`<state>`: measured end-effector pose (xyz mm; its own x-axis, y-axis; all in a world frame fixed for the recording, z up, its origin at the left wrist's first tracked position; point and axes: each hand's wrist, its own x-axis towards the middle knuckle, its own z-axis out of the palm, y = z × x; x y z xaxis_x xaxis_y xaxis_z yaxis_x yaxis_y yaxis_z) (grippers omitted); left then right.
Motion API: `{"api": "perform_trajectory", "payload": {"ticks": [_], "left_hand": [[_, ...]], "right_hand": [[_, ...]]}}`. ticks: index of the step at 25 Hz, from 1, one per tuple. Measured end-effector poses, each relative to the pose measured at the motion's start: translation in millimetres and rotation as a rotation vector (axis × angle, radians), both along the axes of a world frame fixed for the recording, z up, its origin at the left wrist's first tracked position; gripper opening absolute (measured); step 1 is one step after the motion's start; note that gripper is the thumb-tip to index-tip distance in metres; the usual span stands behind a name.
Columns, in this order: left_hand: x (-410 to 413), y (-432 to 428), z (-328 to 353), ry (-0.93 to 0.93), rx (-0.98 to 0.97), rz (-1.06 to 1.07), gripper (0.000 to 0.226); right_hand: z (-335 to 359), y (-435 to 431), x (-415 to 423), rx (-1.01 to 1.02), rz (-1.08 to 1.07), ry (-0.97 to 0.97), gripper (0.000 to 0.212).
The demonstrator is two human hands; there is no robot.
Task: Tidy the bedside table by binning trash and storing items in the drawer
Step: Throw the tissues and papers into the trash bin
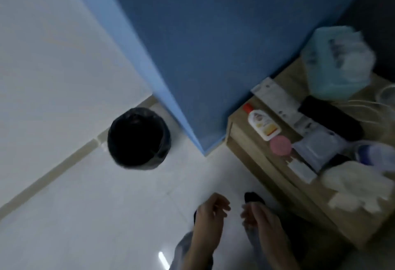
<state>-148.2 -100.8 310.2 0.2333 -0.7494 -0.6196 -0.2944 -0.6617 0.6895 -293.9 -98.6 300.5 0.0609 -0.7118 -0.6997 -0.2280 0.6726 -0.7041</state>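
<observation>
A wooden bedside table stands at the right, crowded with items. On it lie a white lotion bottle with an orange cap, a pink round lid, a pale green plastic bag, a black flat object, white crumpled tissue and a clear plastic packet. A bin lined with a black bag sits on the floor to the left. My left hand and my right hand hang low over the floor, fingers loosely curled, holding nothing.
A blue bed side fills the top middle, between bin and table. White floor tiles spread left and below. A dark foot shows beside the table's front edge. The picture is blurred.
</observation>
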Motion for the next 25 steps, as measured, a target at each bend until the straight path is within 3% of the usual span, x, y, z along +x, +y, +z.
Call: {"api": "perform_trajectory", "payload": {"ticks": [3,7,14,17,20,25], "left_hand": [[-8,21,-34,0.019,-0.047,0.241,0.040],[-22,45,-86,-0.013,-0.210,0.379,0.035],[17,92,-146,-0.340,-0.379,0.578,0.030],[49,107,-141,-0.404,-0.341,0.580,0.033],[98,94,-138,-0.368,-0.249,0.568,0.040],[195,25,-176,-0.319,-0.223,0.534,0.063]], "right_hand": [[-45,-19,13,-0.047,0.160,0.032,0.031],[-94,-24,29,-0.214,0.354,-0.039,0.031],[-157,-18,111,-0.550,0.746,-0.132,0.021],[-153,-26,133,-0.556,0.834,-0.030,0.020],[-154,-54,169,-0.482,0.904,0.111,0.038],[-192,-127,269,-0.431,0.926,0.158,0.074]]}}
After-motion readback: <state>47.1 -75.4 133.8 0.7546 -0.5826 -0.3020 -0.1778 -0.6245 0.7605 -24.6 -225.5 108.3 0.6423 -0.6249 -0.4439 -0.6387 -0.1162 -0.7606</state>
